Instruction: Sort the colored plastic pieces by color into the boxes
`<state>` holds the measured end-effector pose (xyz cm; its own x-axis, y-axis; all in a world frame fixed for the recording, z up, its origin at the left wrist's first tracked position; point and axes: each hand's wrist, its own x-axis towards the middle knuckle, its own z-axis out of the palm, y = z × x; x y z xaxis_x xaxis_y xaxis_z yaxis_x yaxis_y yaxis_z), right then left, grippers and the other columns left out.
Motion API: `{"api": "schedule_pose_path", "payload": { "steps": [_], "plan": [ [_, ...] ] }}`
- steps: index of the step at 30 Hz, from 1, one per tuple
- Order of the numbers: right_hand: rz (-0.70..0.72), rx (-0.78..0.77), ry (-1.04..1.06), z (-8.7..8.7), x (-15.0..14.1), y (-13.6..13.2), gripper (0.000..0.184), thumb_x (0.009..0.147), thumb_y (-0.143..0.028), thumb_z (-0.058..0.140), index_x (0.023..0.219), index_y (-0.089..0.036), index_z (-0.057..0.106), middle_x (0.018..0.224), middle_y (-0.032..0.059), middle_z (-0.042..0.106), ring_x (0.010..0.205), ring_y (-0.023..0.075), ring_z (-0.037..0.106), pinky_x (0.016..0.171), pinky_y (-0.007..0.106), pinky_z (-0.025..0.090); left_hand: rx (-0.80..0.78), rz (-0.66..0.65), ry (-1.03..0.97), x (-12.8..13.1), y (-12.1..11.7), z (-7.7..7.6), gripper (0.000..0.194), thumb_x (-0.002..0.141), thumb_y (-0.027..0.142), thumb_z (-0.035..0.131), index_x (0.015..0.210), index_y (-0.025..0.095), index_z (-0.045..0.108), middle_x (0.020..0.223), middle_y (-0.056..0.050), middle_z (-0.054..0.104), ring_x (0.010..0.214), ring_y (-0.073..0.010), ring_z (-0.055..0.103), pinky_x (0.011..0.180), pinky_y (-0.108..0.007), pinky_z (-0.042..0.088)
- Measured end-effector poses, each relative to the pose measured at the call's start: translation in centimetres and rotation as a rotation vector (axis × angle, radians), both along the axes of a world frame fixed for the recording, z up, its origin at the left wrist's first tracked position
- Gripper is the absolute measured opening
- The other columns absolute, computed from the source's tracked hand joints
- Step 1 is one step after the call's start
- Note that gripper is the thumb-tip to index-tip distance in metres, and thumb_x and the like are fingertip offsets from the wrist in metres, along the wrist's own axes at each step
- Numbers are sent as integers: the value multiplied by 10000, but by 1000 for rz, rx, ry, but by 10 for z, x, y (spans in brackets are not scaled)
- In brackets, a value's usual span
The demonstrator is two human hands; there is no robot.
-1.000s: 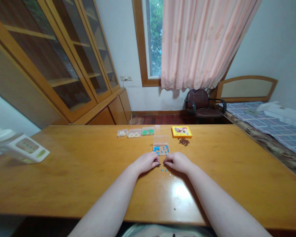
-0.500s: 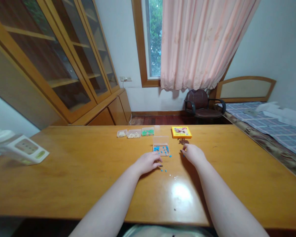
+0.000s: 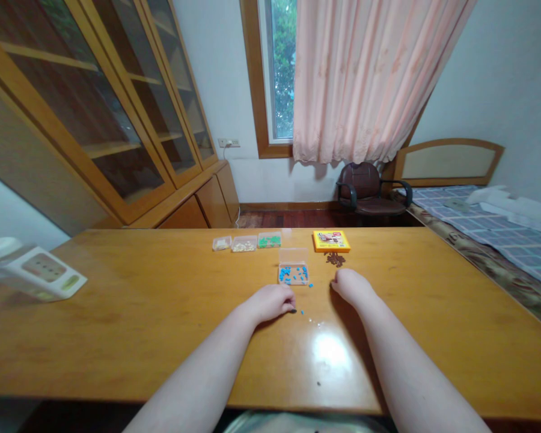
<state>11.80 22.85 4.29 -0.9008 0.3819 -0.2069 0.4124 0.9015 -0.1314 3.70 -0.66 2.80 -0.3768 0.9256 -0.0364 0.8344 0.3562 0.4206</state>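
Note:
My left hand [image 3: 275,302] rests low on the table, its thumb and finger pinched together where a small blue piece lay; that piece is now hidden by the fingertips. Just right of them lies another small blue piece [image 3: 302,313]. My right hand [image 3: 352,285] is closed in a pinch at the tabletop, its fingertips covering the spot of a further blue piece. Between and beyond the hands stands an open clear plastic box [image 3: 293,282] with several blue pieces [image 3: 285,273] inside. One loose blue piece [image 3: 311,285] lies by its right front corner.
A pile of brown pieces [image 3: 335,260] lies before a yellow box [image 3: 331,242]. Farther left stand clear boxes of green pieces [image 3: 269,242], cream pieces [image 3: 244,245] and whitish pieces [image 3: 222,243]. A white-and-clear container [image 3: 38,270] is at the table's left.
Both hands have closed their fingers over small blue pieces on the table. My left fingertips have come down and nearer to me, covering one of two pieces there.

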Motion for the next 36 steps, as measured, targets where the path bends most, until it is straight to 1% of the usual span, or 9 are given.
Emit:
{"api": "schedule_pose_path", "payload": {
  "steps": [4, 9, 13, 17, 20, 25, 29, 32, 36],
  "plan": [
    [38, 2, 65, 0, -2, -11, 218, 798, -264, 499, 823, -146, 681, 881, 161, 685, 810, 254, 643, 623, 291, 421, -12, 5, 6, 1, 0, 1, 83, 811, 274, 585, 809, 205, 633, 857, -16, 659, 791, -161, 594, 706, -235, 429],
    [55, -104, 330, -3, -5, -31, 231, 852, -344, 477, 839, -199, 657, 800, 61, 690, 717, 171, 613, 594, 243, 366, -54, 10, 9, 1, 0, 2, 104, 813, 284, 577, 836, 203, 638, 882, -18, 662, 809, -165, 597, 694, -233, 424],
    [29, -143, 453, -6, -5, -28, 259, 873, -379, 459, 849, -212, 656, 797, 34, 684, 715, 157, 595, 594, 233, 357, -56, 18, 19, 0, -1, 2, 101, 815, 275, 566, 832, 206, 637, 870, -17, 663, 789, -162, 595, 678, -232, 417],
    [129, -161, 347, -7, -4, -15, 218, 835, -320, 509, 945, -234, 676, 880, 32, 695, 787, 165, 611, 644, 233, 382, -62, 11, 1, 1, -1, 4, 106, 817, 274, 559, 831, 206, 637, 869, -21, 660, 785, -159, 592, 672, -228, 412],
    [225, -96, 235, -10, -5, -15, 223, 810, -259, 511, 929, -246, 699, 918, 39, 697, 829, 175, 618, 686, 243, 393, -64, 17, 2, 1, -1, 5, 107, 815, 276, 557, 824, 203, 635, 859, -22, 662, 780, -163, 593, 663, -231, 412],
    [270, 34, 191, -12, -8, -27, 226, 813, -224, 480, 819, -192, 704, 854, 83, 695, 776, 189, 626, 662, 248, 398, -43, 45, -1, 0, -2, 2, 92, 807, 267, 565, 808, 198, 626, 825, -16, 655, 765, -162, 595, 656, -232, 414],
    [271, 64, 231, -10, -7, -29, 228, 820, -222, 478, 798, -180, 701, 829, 91, 692, 742, 195, 628, 643, 255, 403, 43, 70, 11, -2, -2, 3, 68, 810, 260, 571, 812, 202, 607, 822, -7, 638, 757, -153, 584, 660, -232, 421],
    [255, 0, 376, -10, -6, -29, 222, 843, -251, 483, 834, -192, 697, 852, 71, 691, 785, 186, 623, 678, 249, 413, 167, 157, 71, -6, 1, 4, 60, 825, 232, 548, 838, 203, 599, 871, -13, 623, 802, -155, 577, 713, -245, 436],
    [198, -152, 564, -15, -8, -34, 249, 873, -280, 475, 991, -186, 672, 938, 59, 692, 842, 158, 617, 746, 228, 421, 290, 362, 140, -15, 4, -1, 127, 858, 230, 503, 930, 192, 600, 954, -40, 615, 895, -172, 576, 805, -282, 447]
  ]
}}
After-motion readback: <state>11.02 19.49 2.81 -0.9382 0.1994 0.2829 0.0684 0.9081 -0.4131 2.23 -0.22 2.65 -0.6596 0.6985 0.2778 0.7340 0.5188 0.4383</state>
